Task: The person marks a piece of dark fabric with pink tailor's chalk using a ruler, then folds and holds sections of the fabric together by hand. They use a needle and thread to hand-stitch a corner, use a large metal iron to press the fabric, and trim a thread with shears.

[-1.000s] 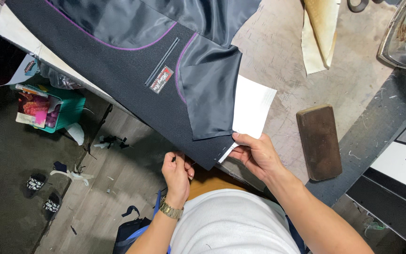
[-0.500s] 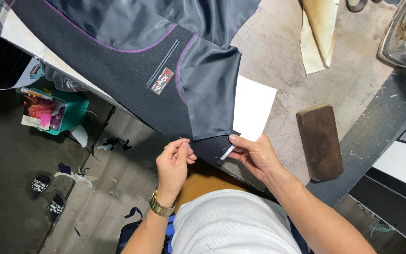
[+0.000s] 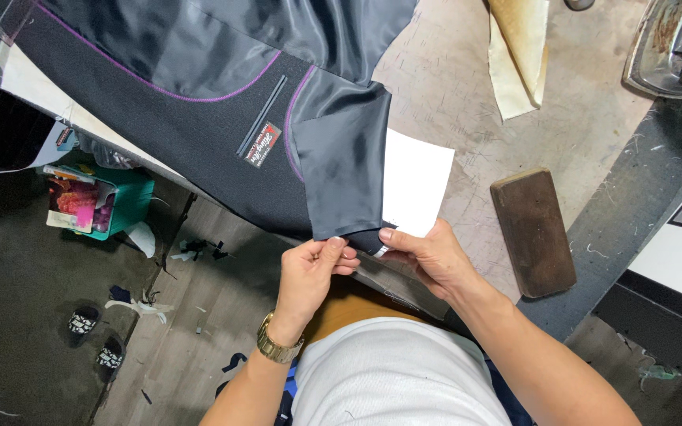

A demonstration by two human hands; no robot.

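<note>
Both hands pinching dark jacket [image 3: 199, 118] lining flap [image 3: 345, 170] at lower edge: left hand [image 3: 313, 272], right hand [image 3: 428, 256]; white paper [image 3: 418, 181] beneath, on worktop [image 3: 451, 87].

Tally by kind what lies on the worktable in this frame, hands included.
Dark jacket with purple piping: 1
White sheet under the jacket's corner: 1
Brown block: 1
Stained cream cloth: 1
Iron, partly in view: 1
Hands, left hand and right hand, both pinching the jacket's corner: 2
Total: 7
</note>
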